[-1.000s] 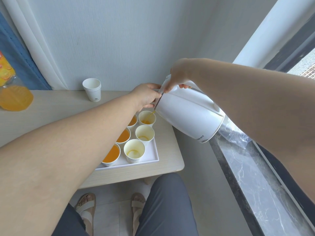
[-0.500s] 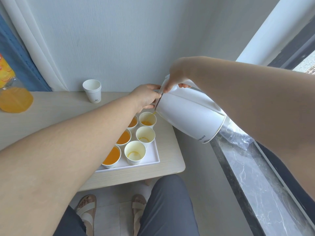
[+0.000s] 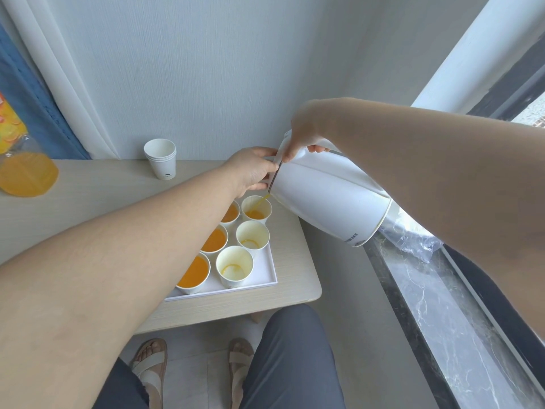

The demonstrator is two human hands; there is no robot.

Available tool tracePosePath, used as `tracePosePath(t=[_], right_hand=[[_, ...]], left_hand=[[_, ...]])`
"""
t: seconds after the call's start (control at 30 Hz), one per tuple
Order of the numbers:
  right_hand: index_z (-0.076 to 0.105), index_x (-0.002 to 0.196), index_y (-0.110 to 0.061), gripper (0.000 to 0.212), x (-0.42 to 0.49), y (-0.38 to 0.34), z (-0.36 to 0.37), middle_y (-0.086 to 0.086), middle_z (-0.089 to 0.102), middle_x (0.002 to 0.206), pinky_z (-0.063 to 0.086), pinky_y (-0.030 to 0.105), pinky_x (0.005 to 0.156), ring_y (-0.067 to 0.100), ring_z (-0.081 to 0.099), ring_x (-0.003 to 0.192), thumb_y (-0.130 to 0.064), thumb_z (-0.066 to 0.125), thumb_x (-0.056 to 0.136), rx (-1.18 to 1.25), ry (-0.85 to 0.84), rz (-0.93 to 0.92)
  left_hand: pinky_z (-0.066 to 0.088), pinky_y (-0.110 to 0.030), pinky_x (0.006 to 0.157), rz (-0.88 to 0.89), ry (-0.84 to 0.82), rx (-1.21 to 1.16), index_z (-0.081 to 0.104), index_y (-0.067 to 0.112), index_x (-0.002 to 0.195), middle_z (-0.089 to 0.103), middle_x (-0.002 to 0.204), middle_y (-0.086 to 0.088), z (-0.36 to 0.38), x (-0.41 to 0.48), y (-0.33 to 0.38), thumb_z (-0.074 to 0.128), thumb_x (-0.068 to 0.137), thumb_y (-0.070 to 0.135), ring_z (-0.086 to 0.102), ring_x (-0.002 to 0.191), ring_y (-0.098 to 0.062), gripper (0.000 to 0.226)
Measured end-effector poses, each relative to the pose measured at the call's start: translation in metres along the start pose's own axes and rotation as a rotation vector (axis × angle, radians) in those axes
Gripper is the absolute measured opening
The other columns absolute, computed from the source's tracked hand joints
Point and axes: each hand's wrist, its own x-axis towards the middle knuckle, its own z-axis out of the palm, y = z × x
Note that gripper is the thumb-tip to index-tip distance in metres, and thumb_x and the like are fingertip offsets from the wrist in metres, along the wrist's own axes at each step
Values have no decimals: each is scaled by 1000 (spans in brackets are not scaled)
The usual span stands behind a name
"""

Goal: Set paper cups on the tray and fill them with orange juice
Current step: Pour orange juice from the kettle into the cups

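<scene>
Right hand (image 3: 306,134) grips the tilted jug (image 3: 324,199), left hand (image 3: 253,169) pinches its lid, juice (image 3: 255,214) pouring into the far cup (image 3: 265,203).

Home room corner, curtain (image 3: 59,93), low table (image 3: 103,184), marble windowsill (image 3: 442,305)

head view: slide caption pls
Right hand tilts a white jug, left hand steadying it, pouring orange juice into the far-right cup on the tray

Bare forearms without sleeves, dark grey trousers (image 3: 283,364), beige strapped sandals (image 3: 150,370) on both feet
</scene>
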Motion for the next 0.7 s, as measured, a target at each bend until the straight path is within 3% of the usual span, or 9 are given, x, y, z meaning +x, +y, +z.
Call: tracePosePath(t=[0.7], right_hand=[[59,86,-7,46,-8,-2,-7,4,55,72,37,29,77,25,52,80,-52,56,88,23,-10,8]], left_hand=[[47,-41,101,21,-2,-29,57,17,129,64,118,-7,-1,-1,2,54,94,3,60,113,-26,38]])
